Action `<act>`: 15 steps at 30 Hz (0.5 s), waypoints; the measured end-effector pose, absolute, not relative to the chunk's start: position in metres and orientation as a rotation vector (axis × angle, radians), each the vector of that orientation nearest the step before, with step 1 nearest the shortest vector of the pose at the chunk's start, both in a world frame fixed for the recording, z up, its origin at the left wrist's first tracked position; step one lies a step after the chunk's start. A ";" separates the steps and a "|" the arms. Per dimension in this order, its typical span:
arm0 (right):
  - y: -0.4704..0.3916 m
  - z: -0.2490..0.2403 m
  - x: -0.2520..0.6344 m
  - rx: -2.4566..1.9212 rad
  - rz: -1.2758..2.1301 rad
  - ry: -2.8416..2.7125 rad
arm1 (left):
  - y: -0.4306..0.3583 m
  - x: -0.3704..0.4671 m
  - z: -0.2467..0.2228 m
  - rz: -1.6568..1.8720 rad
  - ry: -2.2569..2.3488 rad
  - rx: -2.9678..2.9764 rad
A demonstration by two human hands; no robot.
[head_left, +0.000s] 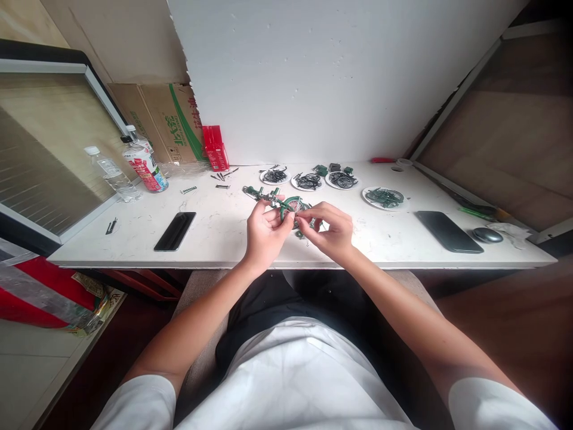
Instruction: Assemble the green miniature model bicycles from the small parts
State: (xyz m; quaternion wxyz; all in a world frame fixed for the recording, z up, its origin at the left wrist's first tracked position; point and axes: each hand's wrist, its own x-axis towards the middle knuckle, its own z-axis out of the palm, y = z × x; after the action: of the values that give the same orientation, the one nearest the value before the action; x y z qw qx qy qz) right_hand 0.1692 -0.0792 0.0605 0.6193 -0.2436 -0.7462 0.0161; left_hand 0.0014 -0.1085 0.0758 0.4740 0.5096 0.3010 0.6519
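A small green model bicycle with a spoked wheel is held up over the front middle of the white table. My left hand is closed on it from the left, thumb and fingers near the wheel. Pinched beside the wheel is my right hand; what lies between its fingertips is too small to make out. Beyond the hands stand white plates of parts: one with dark pieces, two with dark wheels and frames, and one with green pieces.
The white table carries a black phone at left and a dark flat device with a mouse at right. Two bottles, a carton and a red box stand at the back left.
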 end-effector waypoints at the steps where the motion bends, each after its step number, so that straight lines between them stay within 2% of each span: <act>1: -0.079 0.060 0.169 -0.559 0.026 -1.720 | -0.108 0.001 0.076 1.592 0.736 1.247; 15: -0.076 0.069 0.179 -0.506 -0.118 -1.804 | -0.109 -0.003 0.080 1.556 0.727 1.297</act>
State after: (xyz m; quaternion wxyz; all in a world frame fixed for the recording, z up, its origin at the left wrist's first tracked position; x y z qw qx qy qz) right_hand 0.1789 -0.0755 0.0692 0.5907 -0.2174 -0.7754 -0.0505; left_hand -0.0027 -0.1091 0.0804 0.4749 0.5303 0.2973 0.6362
